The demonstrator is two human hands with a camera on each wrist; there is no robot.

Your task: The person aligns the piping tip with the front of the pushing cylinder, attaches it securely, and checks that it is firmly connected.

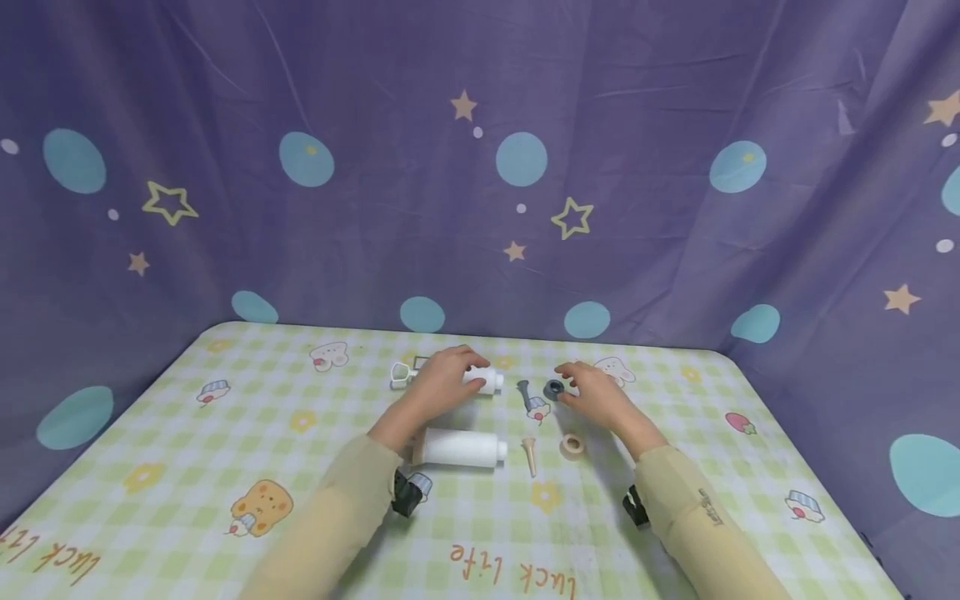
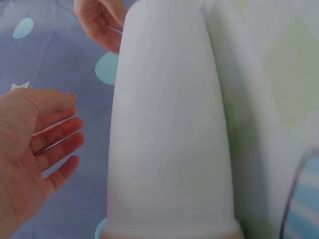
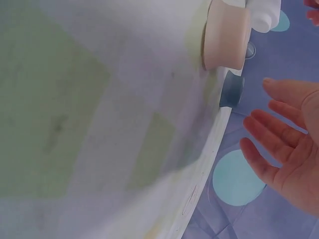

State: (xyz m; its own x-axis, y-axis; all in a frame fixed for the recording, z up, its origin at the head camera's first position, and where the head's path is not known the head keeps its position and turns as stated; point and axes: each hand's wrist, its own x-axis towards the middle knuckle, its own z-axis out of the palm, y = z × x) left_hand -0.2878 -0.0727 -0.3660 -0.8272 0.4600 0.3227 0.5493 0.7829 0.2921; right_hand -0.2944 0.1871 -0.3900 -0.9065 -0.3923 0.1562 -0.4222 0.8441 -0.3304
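My left hand hovers over the far white bottle, fingers spread and loosely bent, covering its middle; a white loop sticks out at its left end. In the left wrist view that hand holds nothing. Nearer me lies a second white bottle with a tan end, on its side, filling much of that view. My right hand reaches to the dark grey ring, fingertips close to its edge. In the right wrist view its fingers are apart, beside the ring.
Between bottles and rings lie a dark grey flared stem and a tan flared stem. A tan ring sits nearer me than the dark one. The checked tablecloth meets a purple curtain behind.
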